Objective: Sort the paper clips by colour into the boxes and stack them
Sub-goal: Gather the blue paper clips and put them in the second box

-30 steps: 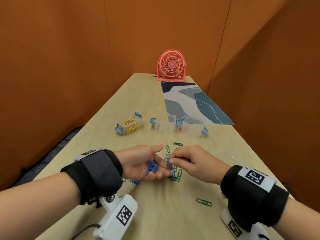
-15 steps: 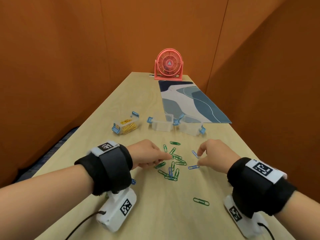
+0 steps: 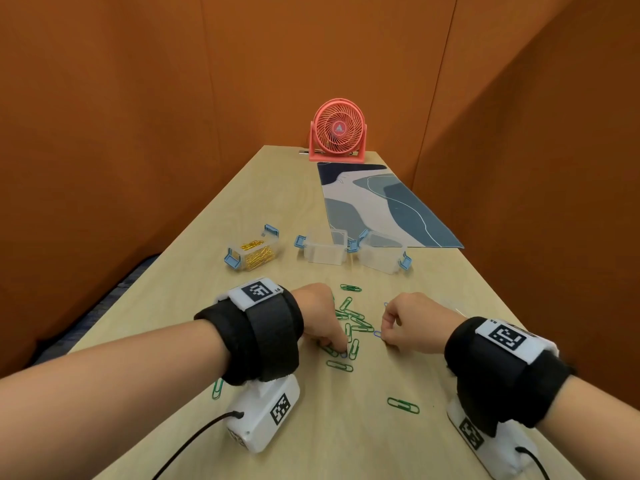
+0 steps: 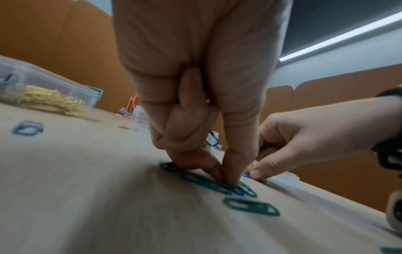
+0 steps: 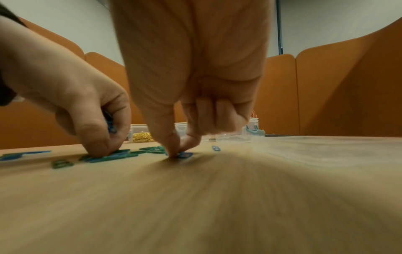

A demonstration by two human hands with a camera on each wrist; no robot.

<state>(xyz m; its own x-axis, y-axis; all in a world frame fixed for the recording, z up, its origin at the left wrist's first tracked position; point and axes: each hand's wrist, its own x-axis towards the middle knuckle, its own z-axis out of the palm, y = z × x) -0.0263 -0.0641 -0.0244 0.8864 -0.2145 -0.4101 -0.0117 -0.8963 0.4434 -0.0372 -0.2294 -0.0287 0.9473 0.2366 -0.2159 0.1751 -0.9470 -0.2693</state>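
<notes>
While the long wooden table (image 3: 284, 209) runs away toward a coral desk fan (image 3: 338, 131) and a blue patterned mat (image 3: 377, 206), three clear boxes stand in a row across its middle. Farthest left, the box of gold clips (image 3: 254, 252) is well apart from both hands; the two empty boxes (image 3: 327, 249) sit to its right, one touching the mat's near edge.

Nearer the person, the left hand (image 3: 320, 318) reaches down with thumb and forefinger brought narrowly together on a blue clip (image 4: 238, 192) at the near end of the heap of green clips (image 3: 353, 323). From the right wrist view, more blue clips (image 5: 111, 128) show tucked inside its curled fingers.

Just to the right of the heap, the right hand (image 3: 414, 325) has its other fingers folded in and pinches a second blue clip (image 3: 377, 334) flat on the table, thumb and forefinger tips (image 5: 174, 151) closed on its edge. Another blue clip (image 5: 215, 148) lies just beyond that hand.

Loose green clips lie apart from the heap: one (image 3: 402, 405) between the wrists and one (image 3: 217, 388) under the left forearm.
</notes>
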